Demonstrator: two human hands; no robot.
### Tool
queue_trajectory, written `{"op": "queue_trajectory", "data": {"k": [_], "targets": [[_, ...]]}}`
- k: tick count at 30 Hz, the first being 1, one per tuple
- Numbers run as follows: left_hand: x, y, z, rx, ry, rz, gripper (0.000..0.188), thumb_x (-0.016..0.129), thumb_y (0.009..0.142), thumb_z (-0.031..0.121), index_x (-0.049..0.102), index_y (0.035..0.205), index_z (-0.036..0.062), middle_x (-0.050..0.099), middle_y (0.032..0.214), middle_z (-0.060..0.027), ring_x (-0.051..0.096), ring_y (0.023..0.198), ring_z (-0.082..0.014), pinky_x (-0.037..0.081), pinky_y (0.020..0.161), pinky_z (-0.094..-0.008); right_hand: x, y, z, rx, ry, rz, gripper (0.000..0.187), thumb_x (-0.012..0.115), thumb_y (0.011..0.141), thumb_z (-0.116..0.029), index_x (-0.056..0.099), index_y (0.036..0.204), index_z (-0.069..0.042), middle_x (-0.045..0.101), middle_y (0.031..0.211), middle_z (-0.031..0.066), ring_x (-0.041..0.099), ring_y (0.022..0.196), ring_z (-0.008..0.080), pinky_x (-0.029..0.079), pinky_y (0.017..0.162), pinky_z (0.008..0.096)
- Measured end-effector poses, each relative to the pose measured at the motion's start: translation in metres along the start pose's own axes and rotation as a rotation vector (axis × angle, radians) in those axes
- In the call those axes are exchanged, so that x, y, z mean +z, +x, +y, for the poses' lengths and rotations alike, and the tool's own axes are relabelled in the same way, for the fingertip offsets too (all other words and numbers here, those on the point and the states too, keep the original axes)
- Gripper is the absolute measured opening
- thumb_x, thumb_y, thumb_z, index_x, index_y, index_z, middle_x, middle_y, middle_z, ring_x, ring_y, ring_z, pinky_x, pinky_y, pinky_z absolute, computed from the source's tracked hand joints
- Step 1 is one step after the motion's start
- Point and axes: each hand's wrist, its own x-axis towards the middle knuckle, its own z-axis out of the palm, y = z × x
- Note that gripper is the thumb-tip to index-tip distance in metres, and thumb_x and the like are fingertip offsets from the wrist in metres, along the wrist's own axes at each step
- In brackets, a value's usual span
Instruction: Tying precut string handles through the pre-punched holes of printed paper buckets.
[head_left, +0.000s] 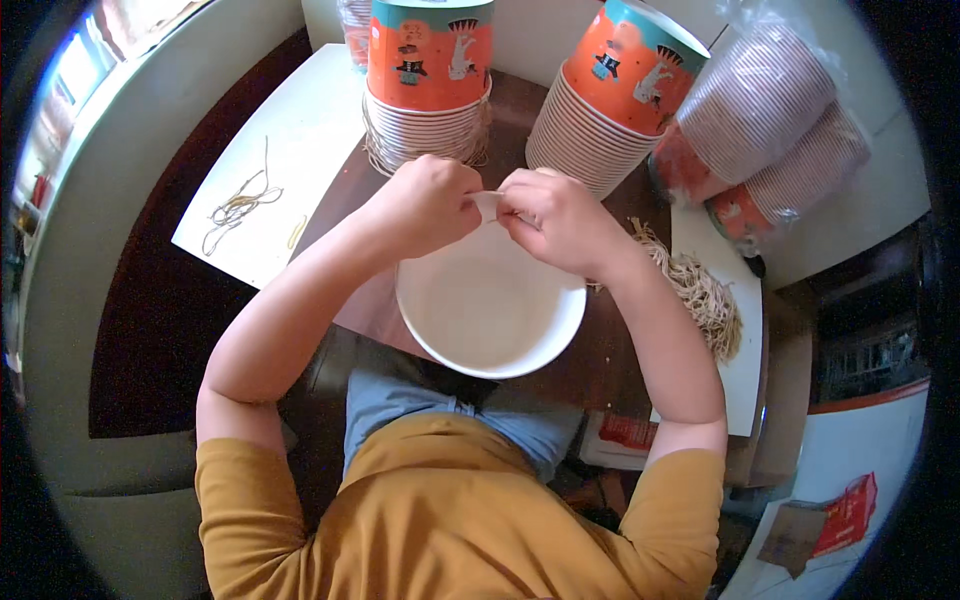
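Note:
A large white paper bucket point(478, 315) stands in front of me with its open mouth facing up. At its far rim my left hand point(430, 205) is closed in a pinch. Just to the right my right hand point(552, 215) is also closed, its fingers curled at the same rim. A short pale strip of the rim shows between the two hands. Whether a cord is also held there is hidden by the fingers. Beyond my left hand rises a stack of nested paper buckets point(428, 60), orange and teal, with thin cords draped around its lower part.
A second, tilted bucket stack point(625, 85) stands at the far right of the table, beside plastic-wrapped stacks point(765, 110). A bundle of beige cords point(705, 300) lies by my right forearm. Loose cords point(240, 207) lie on the white surface point(290, 130) at left.

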Motion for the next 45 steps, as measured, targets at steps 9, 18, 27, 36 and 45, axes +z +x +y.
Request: {"op": "queue_trajectory", "data": {"k": [9,18,27,36,45], "targets": [[0.006,-0.008,-0.002,-0.029,0.06,0.103,0.018,0.059,0.07,0.015,0.064,0.071,-0.0018,0.061,0.067,-0.0208,0.062,0.066,-0.0365,0.051,0.066,-0.0426,-0.004,-0.017,-0.011,0.183,0.094,-0.029,0.009,0.058,0.076,-0.01,0.061,0.074,-0.002,0.06,0.079,0.0138,0.061,0.076,0.034,0.05,0.068,0.0425],[0.0,-0.009,0.009,-0.215,0.114,0.106,0.025,0.062,0.071,0.02,0.066,0.082,-0.0018,0.064,0.072,-0.0219,0.064,0.068,-0.0351,0.051,0.067,-0.0434,-0.007,-0.014,-0.023,0.24,0.109,0.002,0.007,0.06,0.074,-0.005,0.063,0.077,0.0,0.059,0.075,0.0146,0.06,0.069,0.0314,0.048,0.063,0.0381],[-0.006,-0.018,0.005,-0.253,-0.163,0.032,0.022,0.059,0.072,0.012,0.069,0.085,-0.0031,0.062,0.064,-0.0164,0.062,0.061,-0.02,0.05,0.061,-0.0352,0.002,-0.007,-0.014,0.154,0.066,-0.002,0.01,0.059,0.075,-0.009,0.062,0.073,0.001,0.061,0.074,0.0148,0.061,0.074,0.0333,0.049,0.068,0.0425],[0.004,-0.061,0.013,-0.44,-0.845,-0.06,0.037,0.058,0.086,0.012,0.056,0.118,-0.0072,0.065,0.087,-0.0059,0.062,0.073,-0.0106,0.051,0.065,-0.0242,-0.01,0.0,-0.018,-0.046,-0.007,0.139,0.008,0.065,0.077,-0.01,0.065,0.081,-0.003,0.058,0.097,0.0104,0.06,0.084,0.0296,0.048,0.075,0.0398],[0.02,-0.076,-0.007,-0.403,-0.87,0.084,0.025,0.052,0.095,0.01,0.059,0.114,-0.0034,0.065,0.089,-0.0063,0.062,0.073,-0.0097,0.052,0.067,-0.024,0.01,-0.008,-0.044,0.398,0.274,-0.006,0.011,0.062,0.079,-0.012,0.064,0.076,-0.002,0.059,0.077,0.0127,0.06,0.071,0.0283,0.047,0.065,0.0371]]}}
